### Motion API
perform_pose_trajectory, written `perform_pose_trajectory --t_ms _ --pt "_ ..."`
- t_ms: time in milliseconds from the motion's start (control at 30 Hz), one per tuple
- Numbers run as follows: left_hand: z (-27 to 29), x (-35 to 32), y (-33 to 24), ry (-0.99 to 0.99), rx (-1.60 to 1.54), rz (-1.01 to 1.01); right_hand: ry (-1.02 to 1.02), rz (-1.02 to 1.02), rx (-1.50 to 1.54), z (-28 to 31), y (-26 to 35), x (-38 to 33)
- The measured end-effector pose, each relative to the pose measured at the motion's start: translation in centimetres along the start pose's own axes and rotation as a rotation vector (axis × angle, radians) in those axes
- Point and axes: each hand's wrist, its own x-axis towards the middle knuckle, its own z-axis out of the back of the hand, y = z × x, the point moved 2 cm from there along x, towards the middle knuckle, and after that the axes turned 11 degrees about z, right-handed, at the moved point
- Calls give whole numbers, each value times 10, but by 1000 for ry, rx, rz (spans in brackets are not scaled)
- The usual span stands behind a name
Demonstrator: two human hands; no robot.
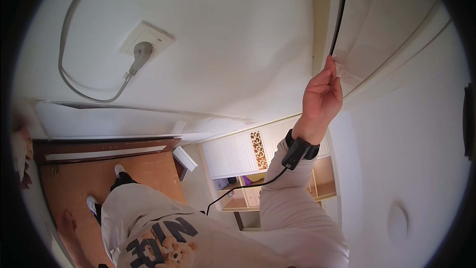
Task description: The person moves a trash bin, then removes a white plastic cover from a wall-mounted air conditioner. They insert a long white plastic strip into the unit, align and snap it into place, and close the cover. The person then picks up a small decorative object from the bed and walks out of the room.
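My right hand (323, 91) is raised high, palm toward me, with its fingers bent and close together. Its fingertips meet the lower end of a thin black strip (339, 17), which runs along the edge of a smooth white panel (379, 15). Whether that strip is a cord or a dark gap does not show, and what the fingers pinch is hidden. A black device (296, 153) is strapped round my right wrist, with a black cable leading from it. My left hand (68, 221) hangs low at my side, dim and blurred; its fingers cannot be made out.
A grey plug (142, 53) sits in a white wall socket (157, 36), its cord looping to the left. A cabinet with open shelves (238, 199) stands below my raised arm. Under my feet is an orange-brown surface (153, 176). A round ceiling lamp (398, 222) is at the right.
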Motion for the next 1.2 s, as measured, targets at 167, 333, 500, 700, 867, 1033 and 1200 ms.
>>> perform_pose_trajectory --t_ms 167,333,500,700,867,1033,1200 --pt "-7 1 -3 173 -8 -1 -173 -107 -220 35 -3 -16" --pt "-18 -1 -13 202 36 65 -315 -98 -279 69 7 -26" --pt "-28 -9 -28 124 56 91 -431 -24 -338 81 24 -29" --pt "-19 -2 -27 219 54 63 -400 -86 -606 93 21 -53" --pt "-7 1 -19 176 -59 75 -585 -188 -574 120 12 -92" --pt "-7 -7 -36 213 51 -2 -710 -249 -684 143 26 -138" --pt "-23 -11 -63 229 161 -48 -826 -237 -748 159 60 -176"
